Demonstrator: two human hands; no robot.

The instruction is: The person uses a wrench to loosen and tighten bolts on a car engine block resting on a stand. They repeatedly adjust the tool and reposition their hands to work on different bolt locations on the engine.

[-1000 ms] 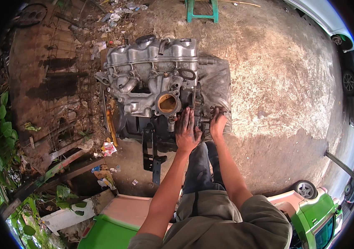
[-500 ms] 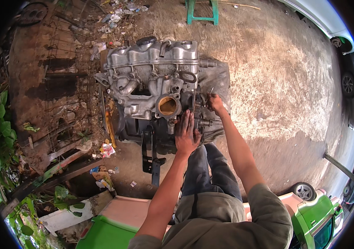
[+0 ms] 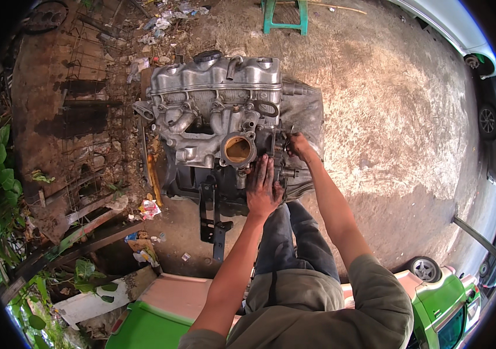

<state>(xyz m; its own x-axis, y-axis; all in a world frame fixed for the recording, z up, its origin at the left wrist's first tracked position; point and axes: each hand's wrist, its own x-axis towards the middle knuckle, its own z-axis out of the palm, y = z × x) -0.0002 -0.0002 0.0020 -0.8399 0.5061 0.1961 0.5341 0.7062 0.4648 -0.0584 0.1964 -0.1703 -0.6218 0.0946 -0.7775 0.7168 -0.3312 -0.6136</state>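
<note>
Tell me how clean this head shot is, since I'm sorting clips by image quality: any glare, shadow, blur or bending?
Head view: strong fisheye bending, with a black rim around the picture; harsh sun bleaches the bare ground on the right; the left side lies in shade; the engine is sharp, with bright highlights on its top cover; the left hand and right hand show no motion blur.

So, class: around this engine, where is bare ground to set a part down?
Bare concrete lies right of the engine, up to the green stool and parked cars. Left, by the rusty mesh and litter, it is crowded.
</note>
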